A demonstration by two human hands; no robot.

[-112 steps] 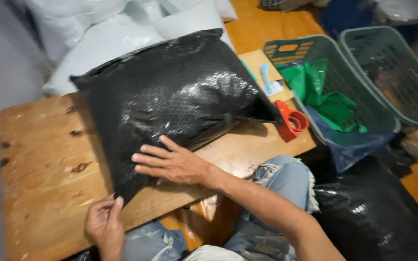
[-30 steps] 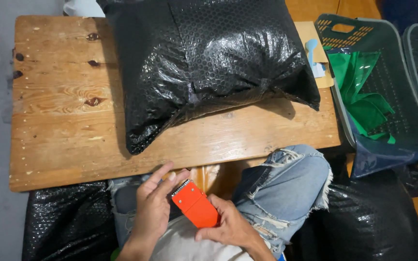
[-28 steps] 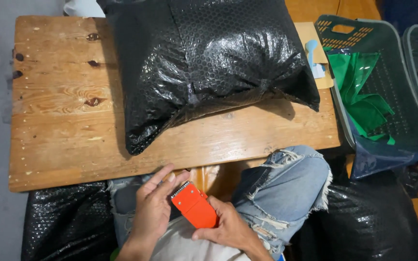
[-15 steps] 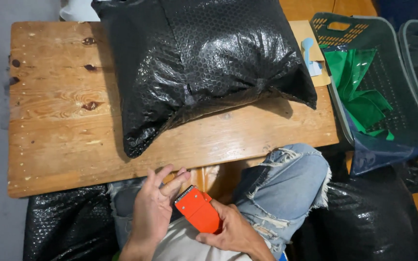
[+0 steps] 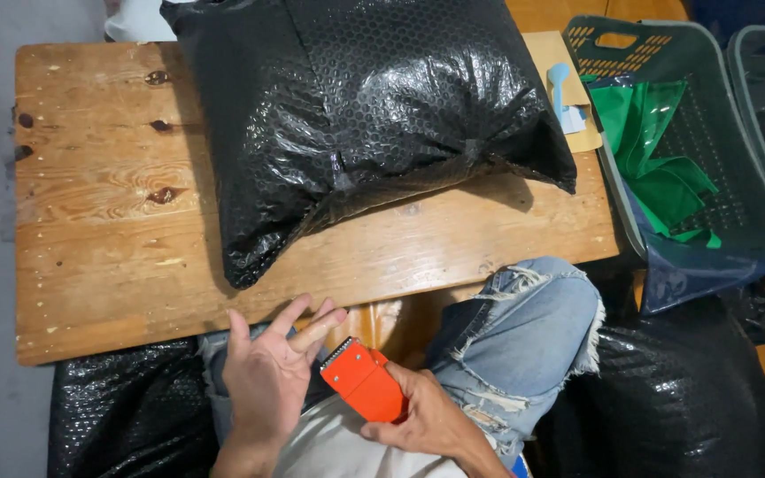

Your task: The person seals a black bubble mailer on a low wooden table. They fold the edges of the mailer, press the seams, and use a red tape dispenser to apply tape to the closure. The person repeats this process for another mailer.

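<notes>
Orange tape cutter [image 5: 365, 382] now sits gripped in the right hand [image 5: 427, 423] alone, the left hand [image 5: 267, 381] having opened off it, fingers spread, beside the black bag [image 5: 356, 115].

A single head-worn camera looks steeply down, close over the person's lap and the wooden table [image 5: 108, 239] in front of it.
</notes>
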